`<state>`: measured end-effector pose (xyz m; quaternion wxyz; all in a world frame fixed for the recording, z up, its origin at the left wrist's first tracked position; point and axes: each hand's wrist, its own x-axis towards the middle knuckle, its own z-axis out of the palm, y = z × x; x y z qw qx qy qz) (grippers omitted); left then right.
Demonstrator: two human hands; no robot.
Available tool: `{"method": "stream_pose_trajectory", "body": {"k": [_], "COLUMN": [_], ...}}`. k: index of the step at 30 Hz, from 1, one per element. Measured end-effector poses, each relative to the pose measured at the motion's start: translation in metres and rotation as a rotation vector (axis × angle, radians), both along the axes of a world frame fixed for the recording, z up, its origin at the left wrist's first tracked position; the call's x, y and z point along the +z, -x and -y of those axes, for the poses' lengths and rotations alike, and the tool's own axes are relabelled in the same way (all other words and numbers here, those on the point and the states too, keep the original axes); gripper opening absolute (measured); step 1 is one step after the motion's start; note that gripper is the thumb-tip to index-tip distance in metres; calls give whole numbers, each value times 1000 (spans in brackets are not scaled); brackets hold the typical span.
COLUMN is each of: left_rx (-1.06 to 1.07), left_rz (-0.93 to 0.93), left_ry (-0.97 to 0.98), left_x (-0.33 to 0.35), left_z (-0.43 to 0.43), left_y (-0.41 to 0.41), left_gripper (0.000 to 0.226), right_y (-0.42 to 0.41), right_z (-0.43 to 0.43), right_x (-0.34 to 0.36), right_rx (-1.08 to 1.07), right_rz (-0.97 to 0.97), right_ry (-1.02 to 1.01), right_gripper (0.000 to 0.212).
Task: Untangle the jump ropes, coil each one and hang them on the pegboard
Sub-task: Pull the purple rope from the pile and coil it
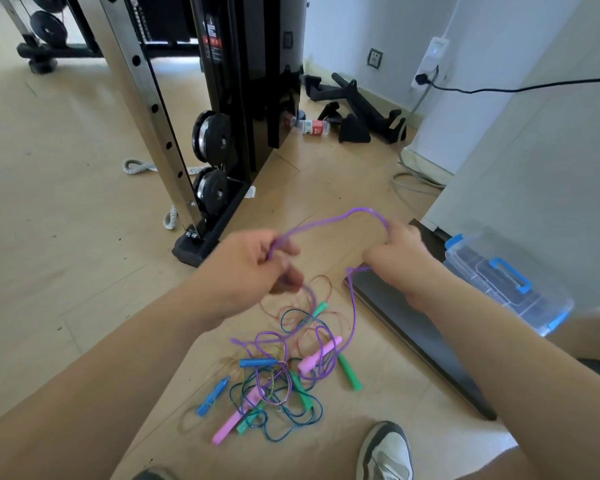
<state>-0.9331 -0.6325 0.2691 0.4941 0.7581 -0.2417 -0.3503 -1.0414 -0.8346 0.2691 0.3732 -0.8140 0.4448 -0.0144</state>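
Glossy, translucent plastic forms the purple rope [361,210] and the thin, shiny cords [284,375] tangled below it; their pink handles [317,356] look like smooth, matt plastic. The pale wood-look floor [66,237] is scuffed and speckled. A brushed-metal upright [142,88] adjoins a glossy black panel [257,81], a clear plastic box [499,289] and a grey braided cloth rope [136,166].

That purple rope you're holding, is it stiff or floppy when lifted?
Probably floppy: the purple rope bends in a loose arc between the left hand and right hand. Likely light, as a mere pinch lifts it. It may snag, since it runs down into the tangled pile.
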Motion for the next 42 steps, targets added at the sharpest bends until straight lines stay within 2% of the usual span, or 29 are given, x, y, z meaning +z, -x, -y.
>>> {"method": "stream_pose_trajectory", "body": {"k": [2,5,7,11,13,15,17,19,20,21,23,25,26,27,29,31,32,33,35,36,38,39,40,42], "left_rx": [170,300,397,628,707,716,584,227,9,-197,-489,-624,-600,-521,-278,-8,108,216,368,425,527,548,531,425], "left_rz": [-161,-312,-369,-423,-413,-394,-425,-437,-395,-322,-106,206,267,234,10,-205,-295,-389,-590,-677,-792,-828,-848,-854], "left_ry": [252,415,457,506,481,349,141,-20,-79,-129,-262,-366,-367,-314,-83,160,267,370,557,631,733,755,751,631], "left_x": [21,37,37,32,24,12,2,-6,-9,-15,-24,-34,-36,-35,-22,-5,4,11,19,22,27,26,26,22], "left_z": [7,13,14,9,3,2,4,7,7,6,3,2,2,2,7,12,14,14,14,13,10,8,8,8], "left_y": [3,4,0,-17,-25,-26,-16,1,10,19,33,39,39,38,37,32,28,23,9,3,-7,-11,-13,-11], "left_gripper": [18,17,16,15,19,32,43,24,20,28,33,19,16,17,15,16,17,17,18,18,21,23,28,37], "right_y": [4,10,13,17,18,16,9,0,-4,-8,-13,-14,-15,-15,-12,-4,2,8,16,19,20,19,17,12], "right_z": [-17,-39,-44,-29,-25,-30,-37,-40,-40,-40,-36,-31,-27,-24,-16,-9,-9,-12,-19,-20,-21,-21,-22,-25], "right_x": [1,6,9,13,14,13,10,11,13,16,22,29,32,33,30,20,15,11,4,-1,-9,-8,-9,-7], "right_rx": [241,559,642,631,706,727,575,375,292,215,89,-41,-97,-133,-110,73,253,440,633,662,715,725,698,518], "right_rz": [-92,-32,-83,-55,-48,-15,128,352,453,535,666,783,831,860,799,583,441,295,88,32,-97,-178,-204,-24], "right_ry": [-35,-439,-647,-862,-849,-680,-572,-587,-626,-685,-829,-1014,-1090,-1129,-1069,-906,-823,-764,-696,-631,-306,-148,-76,-217], "right_gripper": [41,48,54,59,44,14,29,35,36,36,36,38,41,45,61,79,75,61,37,28,12,16,23,29]}}
